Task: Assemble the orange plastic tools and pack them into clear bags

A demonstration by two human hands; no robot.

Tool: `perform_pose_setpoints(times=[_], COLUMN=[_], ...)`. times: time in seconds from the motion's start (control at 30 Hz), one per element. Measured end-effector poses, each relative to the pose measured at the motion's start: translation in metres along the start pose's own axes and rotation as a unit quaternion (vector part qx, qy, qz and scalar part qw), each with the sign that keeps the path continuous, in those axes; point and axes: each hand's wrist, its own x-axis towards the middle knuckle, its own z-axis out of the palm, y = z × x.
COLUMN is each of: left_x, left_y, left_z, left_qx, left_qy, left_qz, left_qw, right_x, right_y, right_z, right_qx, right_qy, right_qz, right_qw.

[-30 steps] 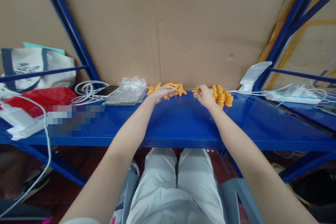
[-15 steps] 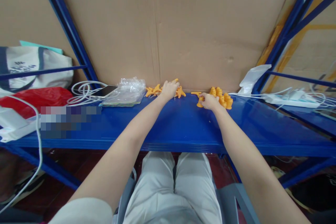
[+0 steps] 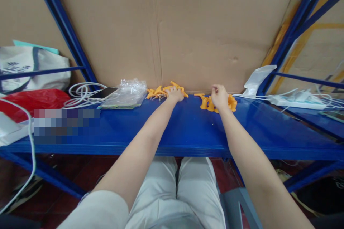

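My left hand (image 3: 175,94) rests on a small heap of orange plastic pieces (image 3: 158,91) with short metal chains. Its fingers look spread over the pieces, and one long piece lies just beyond the fingertips. My right hand (image 3: 219,97) is raised over a group of orange cup-shaped pieces (image 3: 204,103), partly hiding them. The fingers of that hand are curled together; whether anything small is between them I cannot make out. A flat orange piece (image 3: 199,95) lies at the left end of the cup-shaped group.
The blue shelf (image 3: 185,128) has a cardboard sheet (image 3: 199,35) along its back. Left of the heap are a clear plastic bag (image 3: 129,93), a phone (image 3: 106,93), coiled white cables (image 3: 80,94) and a red bag (image 3: 40,102). A white power strip (image 3: 298,102) lies at right.
My right hand has lifted away from the left end of the cup-shaped group and moved right, uncovering pieces there. My left hand has shifted slightly, baring more of the heap. The view moved a little.
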Motion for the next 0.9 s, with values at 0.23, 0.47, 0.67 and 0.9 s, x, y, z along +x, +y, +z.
perform_pose_setpoints(times=[0.23,0.47,0.67,0.9], left_x=[-0.001,0.015,0.029,0.041], left_y=[0.022,0.065,0.076,0.065], left_z=[0.011,0.033,0.036,0.022], left_qx=[0.026,-0.006,-0.081,-0.331], left_qy=[0.087,-0.023,-0.056,0.085], left_qz=[0.186,0.311,0.298,0.126], left_qw=[0.978,0.950,0.949,0.931], right_x=[0.000,0.000,-0.008,-0.012], right_y=[-0.006,-0.009,-0.010,-0.001], right_z=[-0.016,-0.001,0.013,0.025], right_qx=[0.083,0.105,0.007,-0.060], right_qy=[0.096,0.100,-0.005,-0.097], right_qz=[0.109,0.081,0.055,0.028], right_qw=[0.986,0.986,0.998,0.993])
